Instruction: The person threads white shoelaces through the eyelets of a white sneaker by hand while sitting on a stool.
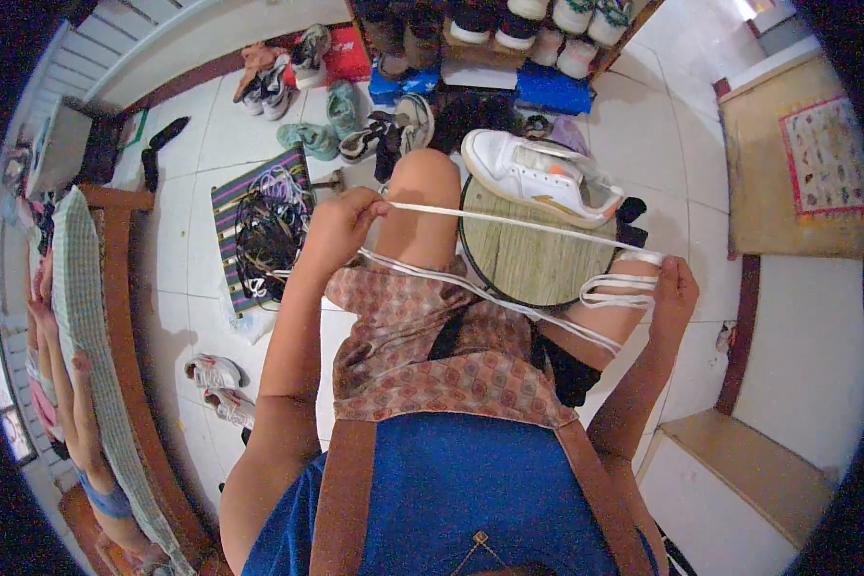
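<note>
A white shoelace (504, 219) is stretched taut between my two hands, above a round wood-topped stool (525, 248). My left hand (347, 219) pinches one stretch of it over my knee. At the other side my right hand (675, 288) grips it, with several loops of lace hanging beside the fingers. Slack lace also sags across my lap over a patterned apron (453, 389). On the stool's far edge rests a white sneaker (540, 176) with a gold mark and orange lining; its eyelets look unlaced.
Left of my knee, a striped low stool (223, 209) carries a tangle of black laces (266, 237). Green clogs (342, 108) and other shoes lie on the tiles ahead, before a shoe rack (475, 50). White sneakers (214, 373) sit at left. Another person (79, 403) lies on a bed.
</note>
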Demonstrator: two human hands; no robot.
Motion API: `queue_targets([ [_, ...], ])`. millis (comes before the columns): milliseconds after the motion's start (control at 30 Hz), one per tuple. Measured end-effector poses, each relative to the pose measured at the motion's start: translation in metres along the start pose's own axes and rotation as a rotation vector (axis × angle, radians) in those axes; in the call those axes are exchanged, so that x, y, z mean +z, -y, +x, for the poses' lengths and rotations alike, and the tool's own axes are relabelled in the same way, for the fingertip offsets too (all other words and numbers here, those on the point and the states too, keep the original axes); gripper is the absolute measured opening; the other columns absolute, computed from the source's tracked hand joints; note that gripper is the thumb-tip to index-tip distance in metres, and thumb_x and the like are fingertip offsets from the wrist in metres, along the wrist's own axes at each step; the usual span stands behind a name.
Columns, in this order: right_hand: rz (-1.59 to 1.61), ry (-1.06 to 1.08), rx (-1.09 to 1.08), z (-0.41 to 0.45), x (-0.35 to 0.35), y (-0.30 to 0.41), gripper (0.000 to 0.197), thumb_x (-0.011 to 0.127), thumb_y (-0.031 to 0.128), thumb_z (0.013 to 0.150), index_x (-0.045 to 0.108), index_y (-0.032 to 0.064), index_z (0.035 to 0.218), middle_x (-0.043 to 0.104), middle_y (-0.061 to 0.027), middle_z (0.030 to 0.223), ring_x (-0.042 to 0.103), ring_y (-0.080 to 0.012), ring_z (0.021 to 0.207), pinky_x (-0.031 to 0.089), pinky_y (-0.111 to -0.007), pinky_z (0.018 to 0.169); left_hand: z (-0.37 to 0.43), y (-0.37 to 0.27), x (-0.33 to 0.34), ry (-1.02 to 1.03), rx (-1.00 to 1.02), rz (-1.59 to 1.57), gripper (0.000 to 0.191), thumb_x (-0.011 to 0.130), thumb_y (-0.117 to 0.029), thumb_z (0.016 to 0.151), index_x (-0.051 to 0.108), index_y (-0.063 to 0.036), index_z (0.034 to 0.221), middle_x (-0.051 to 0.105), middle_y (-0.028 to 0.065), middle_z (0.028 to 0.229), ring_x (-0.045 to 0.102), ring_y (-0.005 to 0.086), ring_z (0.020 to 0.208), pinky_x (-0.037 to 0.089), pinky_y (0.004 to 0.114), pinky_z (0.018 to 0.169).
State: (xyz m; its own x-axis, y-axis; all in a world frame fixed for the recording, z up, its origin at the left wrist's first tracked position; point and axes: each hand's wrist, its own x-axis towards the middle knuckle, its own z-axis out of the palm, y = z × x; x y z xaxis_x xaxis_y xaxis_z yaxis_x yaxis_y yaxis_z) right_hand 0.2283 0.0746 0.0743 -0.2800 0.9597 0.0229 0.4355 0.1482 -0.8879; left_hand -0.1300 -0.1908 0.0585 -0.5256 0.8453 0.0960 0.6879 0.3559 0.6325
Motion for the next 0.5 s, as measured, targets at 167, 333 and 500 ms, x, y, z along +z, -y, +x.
queue_targets([
  [167, -0.146, -0.083, -0.082, 0.007, 0.009, -0.003, 0.021, 0.050, 0.020, 0.090, 0.058, 0.0010, 0.083, 0.056, -0.0022, 0.071, 0.047, -0.0104, 0.065, 0.041, -0.026, 0.060, -0.005, 0.018, 0.010, -0.130, -0.159, -0.038, 0.017, 0.059, -0.020, 0.083, 0.063, -0.0034, 0.083, 0.060, 0.0124, 0.068, 0.058, 0.0274, 0.060, 0.044, 0.032, 0.055],
  [333, 0.015, 0.126, -0.044, 0.000, 0.036, 0.017, 0.018, 0.052, 0.018, 0.088, 0.060, 0.0022, 0.084, 0.057, 0.0000, 0.069, 0.046, -0.0080, 0.057, 0.039, -0.023, 0.052, -0.010, 0.007, 0.022, -0.044, -0.424, -0.641, 0.028, 0.053, -0.028, 0.090, 0.061, -0.0030, 0.080, 0.053, -0.0011, 0.063, 0.046, 0.0096, 0.055, 0.039, 0.023, 0.052],
  [500, 0.195, 0.686, 0.128, -0.038, 0.095, 0.067, 0.017, 0.052, 0.017, 0.090, 0.059, 0.0029, 0.082, 0.048, 0.0045, 0.060, 0.039, -0.0028, 0.048, 0.029, -0.018, 0.042, -0.004, -0.045, 0.065, 0.243, -0.331, -1.216, 0.027, 0.040, -0.027, 0.095, 0.055, -0.0054, 0.088, 0.063, 0.0058, 0.081, 0.057, 0.0117, 0.072, 0.044, 0.024, 0.061],
])
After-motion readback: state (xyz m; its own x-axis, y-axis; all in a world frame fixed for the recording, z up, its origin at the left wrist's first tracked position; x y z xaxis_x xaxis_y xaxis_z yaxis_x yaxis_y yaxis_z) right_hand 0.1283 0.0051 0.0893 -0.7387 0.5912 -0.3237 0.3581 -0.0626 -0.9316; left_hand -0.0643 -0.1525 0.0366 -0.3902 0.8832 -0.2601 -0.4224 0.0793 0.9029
